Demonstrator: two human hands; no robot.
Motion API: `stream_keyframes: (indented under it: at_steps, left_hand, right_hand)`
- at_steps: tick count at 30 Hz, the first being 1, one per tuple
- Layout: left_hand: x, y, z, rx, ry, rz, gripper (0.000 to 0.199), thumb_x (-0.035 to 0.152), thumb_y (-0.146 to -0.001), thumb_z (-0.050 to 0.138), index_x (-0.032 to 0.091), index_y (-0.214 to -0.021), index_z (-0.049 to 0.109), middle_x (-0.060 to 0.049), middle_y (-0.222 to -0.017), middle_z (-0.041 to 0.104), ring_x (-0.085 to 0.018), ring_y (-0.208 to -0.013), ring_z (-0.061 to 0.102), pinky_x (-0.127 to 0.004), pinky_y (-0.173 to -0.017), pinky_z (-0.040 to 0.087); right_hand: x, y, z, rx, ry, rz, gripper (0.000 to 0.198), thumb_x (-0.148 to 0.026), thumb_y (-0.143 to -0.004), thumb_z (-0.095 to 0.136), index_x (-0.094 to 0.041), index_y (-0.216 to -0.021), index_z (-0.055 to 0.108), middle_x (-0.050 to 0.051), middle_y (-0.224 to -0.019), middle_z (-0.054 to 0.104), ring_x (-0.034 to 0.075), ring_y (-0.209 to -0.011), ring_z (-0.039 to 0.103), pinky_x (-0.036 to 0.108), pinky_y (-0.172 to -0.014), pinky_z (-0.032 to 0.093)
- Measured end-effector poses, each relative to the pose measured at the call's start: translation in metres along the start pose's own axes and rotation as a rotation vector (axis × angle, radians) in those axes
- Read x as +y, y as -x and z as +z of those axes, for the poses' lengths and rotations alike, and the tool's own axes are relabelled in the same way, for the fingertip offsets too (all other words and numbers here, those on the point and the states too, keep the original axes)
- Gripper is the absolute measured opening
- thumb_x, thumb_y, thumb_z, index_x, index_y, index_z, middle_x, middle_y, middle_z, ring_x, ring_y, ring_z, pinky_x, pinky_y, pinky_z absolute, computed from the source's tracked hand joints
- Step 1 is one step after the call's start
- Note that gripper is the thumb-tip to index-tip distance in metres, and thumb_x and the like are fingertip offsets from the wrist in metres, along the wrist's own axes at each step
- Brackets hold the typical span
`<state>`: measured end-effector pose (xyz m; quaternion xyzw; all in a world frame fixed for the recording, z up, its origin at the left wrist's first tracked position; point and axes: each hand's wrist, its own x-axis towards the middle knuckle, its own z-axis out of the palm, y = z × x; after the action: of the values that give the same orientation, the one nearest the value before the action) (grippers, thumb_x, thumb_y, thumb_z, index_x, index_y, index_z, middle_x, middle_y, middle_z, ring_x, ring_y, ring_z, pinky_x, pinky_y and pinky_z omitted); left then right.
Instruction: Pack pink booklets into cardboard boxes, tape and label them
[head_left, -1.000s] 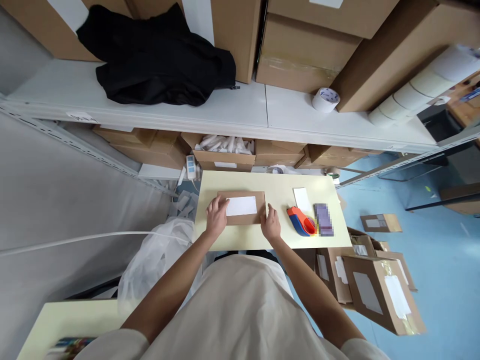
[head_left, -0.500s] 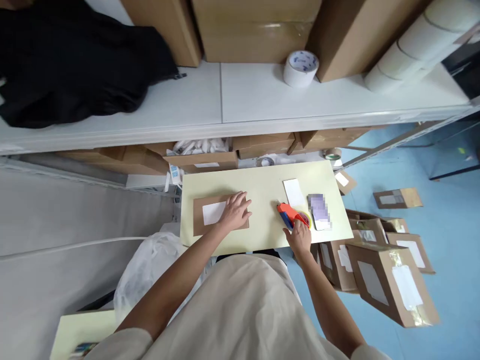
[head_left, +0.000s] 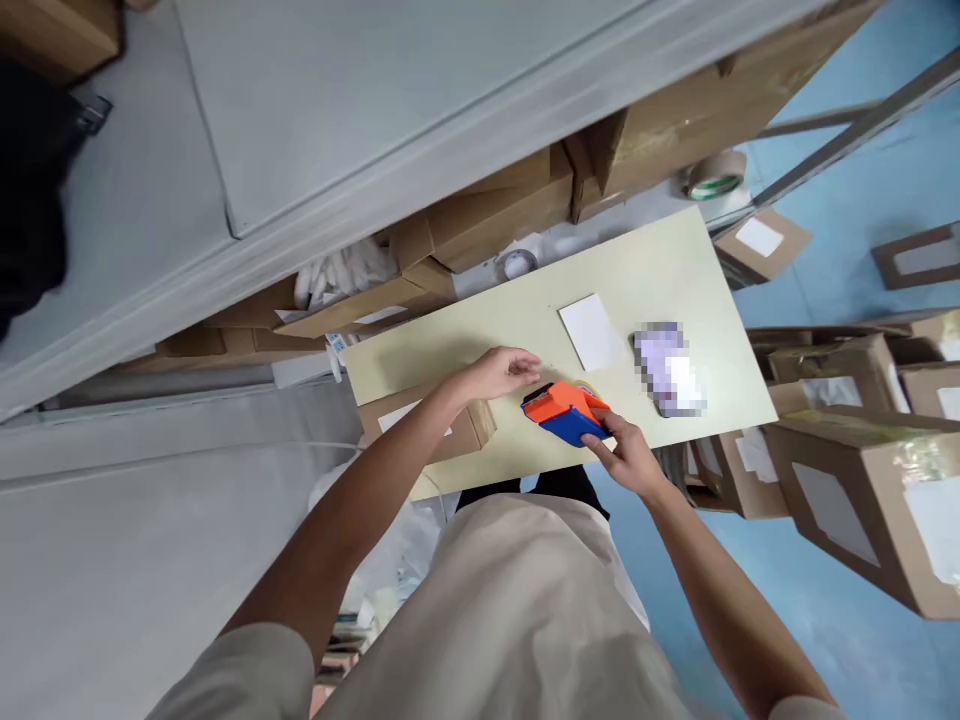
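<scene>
My right hand (head_left: 628, 452) grips an orange and blue tape dispenser (head_left: 564, 412), raised slightly above the pale yellow table (head_left: 480, 325). The dispenser's front end points left; its tape roll is mostly hidden. Close to that end is my left hand (head_left: 504, 373), empty, with loosely bent fingers a little apart. A small brown cardboard box (head_left: 466, 432) with a white label lies at the table's left, partly covered by my left forearm. Right of centre lie a white paper (head_left: 590, 332) and a phone-like item (head_left: 667, 370) with a blurred screen.
A grey shelf (head_left: 390, 100) runs above the table's far side. Beneath it are cardboard boxes (head_left: 502, 205), one with white items, plus tape rolls (head_left: 520, 263). Labelled cartons (head_left: 832, 510) stand on the blue floor at the right. A white plastic bag (head_left: 397, 550) hangs at the lower left.
My right hand has lifted the tape dispenser and turned it towards the left. My left hand has come off the small box and moved right, towards the dispenser. The view has tilted and shifted.
</scene>
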<state>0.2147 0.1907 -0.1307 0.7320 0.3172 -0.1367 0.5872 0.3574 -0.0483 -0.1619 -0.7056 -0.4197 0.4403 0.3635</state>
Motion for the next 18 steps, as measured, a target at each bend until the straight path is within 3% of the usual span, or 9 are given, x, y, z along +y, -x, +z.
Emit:
stream_keyframes:
  at_steps: [3,8,13,18]
  left_hand:
    - [0.010,0.005,-0.006,-0.119,-0.027,-0.005,0.024,0.035,-0.083,0.054,0.014,-0.083,0.064,-0.002,-0.075,0.065,-0.012,-0.068,0.058,-0.025,-0.064,0.046]
    - [0.037,0.016,-0.012,-0.094,-0.337,0.016,0.020,0.029,-0.081,0.051,0.016,-0.067,0.058,0.001,-0.061,0.056,-0.010,-0.056,0.047,-0.023,-0.053,0.035]
    - [0.042,0.013,-0.015,-0.098,-0.435,-0.015,0.022,0.034,-0.077,0.057,0.017,-0.063,0.056,0.000,-0.059,0.055,-0.011,-0.054,0.045,-0.024,-0.053,0.033]
    - [0.033,0.006,-0.013,-0.269,-0.393,-0.158,0.025,0.040,-0.075,0.058,0.017,-0.067,0.060,0.000,-0.056,0.055,-0.011,-0.054,0.049,-0.024,-0.057,0.037]
  right_hand:
    - [-0.004,0.003,0.004,-0.033,-0.175,0.007,0.044,-0.047,-0.084,0.054,-0.017,-0.116,0.058,0.011,-0.109,0.066,0.023,-0.089,0.062,0.036,-0.081,0.049]
    - [-0.010,0.012,0.030,0.020,-0.367,0.112,0.041,-0.050,-0.081,0.058,-0.017,-0.105,0.059,0.005,-0.087,0.065,0.018,-0.073,0.058,0.031,-0.067,0.048]
    - [-0.018,0.019,0.065,0.168,-0.629,0.274,0.040,-0.056,-0.077,0.061,-0.018,-0.089,0.058,0.001,-0.074,0.059,0.015,-0.064,0.053,0.026,-0.057,0.043]
    - [-0.018,0.017,0.081,0.194,-0.759,0.293,0.042,-0.060,-0.073,0.063,-0.019,-0.080,0.059,0.000,-0.070,0.058,0.013,-0.062,0.051,0.024,-0.055,0.041]
